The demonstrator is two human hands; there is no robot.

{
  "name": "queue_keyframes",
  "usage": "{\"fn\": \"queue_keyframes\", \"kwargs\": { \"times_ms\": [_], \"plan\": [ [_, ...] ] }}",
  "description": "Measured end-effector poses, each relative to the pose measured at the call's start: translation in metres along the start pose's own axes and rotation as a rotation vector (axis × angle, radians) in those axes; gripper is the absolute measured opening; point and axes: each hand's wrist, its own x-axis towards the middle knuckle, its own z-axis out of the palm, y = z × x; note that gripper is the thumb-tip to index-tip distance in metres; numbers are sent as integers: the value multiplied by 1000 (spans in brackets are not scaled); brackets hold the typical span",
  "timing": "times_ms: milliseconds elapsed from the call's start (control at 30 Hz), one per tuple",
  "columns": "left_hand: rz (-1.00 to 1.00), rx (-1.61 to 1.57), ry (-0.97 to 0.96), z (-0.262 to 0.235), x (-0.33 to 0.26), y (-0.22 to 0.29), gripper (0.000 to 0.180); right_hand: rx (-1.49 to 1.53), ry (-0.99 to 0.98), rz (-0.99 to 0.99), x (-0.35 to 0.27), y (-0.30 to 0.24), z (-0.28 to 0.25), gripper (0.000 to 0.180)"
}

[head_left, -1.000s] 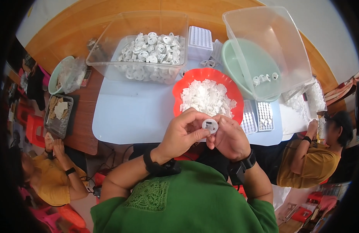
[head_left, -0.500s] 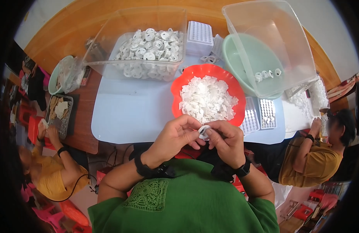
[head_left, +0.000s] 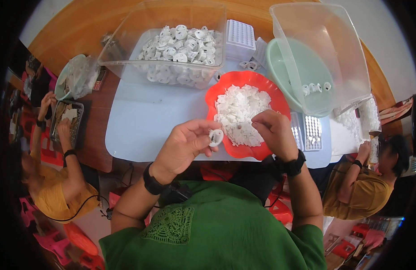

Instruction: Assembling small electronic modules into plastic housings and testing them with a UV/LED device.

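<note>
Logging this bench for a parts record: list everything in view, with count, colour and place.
Round disc: one, white, held in the left hand's fingers.
Scalloped bowl: one, red-orange, centre, holding white flat pieces.
Clear bin: one, far left, many white round parts.
Tilted clear bin: one, far right.
Basin: one, pale green, under tilted bin, few white parts.
Grid trays: two, white, right of bowl.
Table: pale blue.
Co-workers: two, yellow shirts, both sides.
Left hand: holds disc.
Right hand: over bowl.
</note>
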Motion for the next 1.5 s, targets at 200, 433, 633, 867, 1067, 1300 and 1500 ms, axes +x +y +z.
{"fn": "queue_keyframes", "kwargs": {
  "times_ms": [200, 433, 633, 867, 1067, 1300, 1500],
  "plan": [
    [33, -120, -31, -11, 2, -7, 37, -343, -263, -108, 22, 0, 15, 9],
    [48, -248, -90, -10, 3, -9, 30, -480, -451, -174, 33, 4, 25, 7],
    [48, -365, -177, -14, 5, -15, 27, -579, -538, -175, 35, 1, 27, 6],
    [35, -328, -154, -14, 5, -19, 33, -578, -547, -314, 33, 1, 23, 6],
    [44, -366, -150, -15, 4, -18, 27, -624, -586, -329, 32, -1, 22, 7],
    [44, -373, -150, -17, 5, -23, 27, -716, -605, -370, 29, -4, 20, 7],
    [24, -345, -123, -10, 5, -23, 29, -547, -428, -327, 27, -7, -8, 8]
  ]
}}
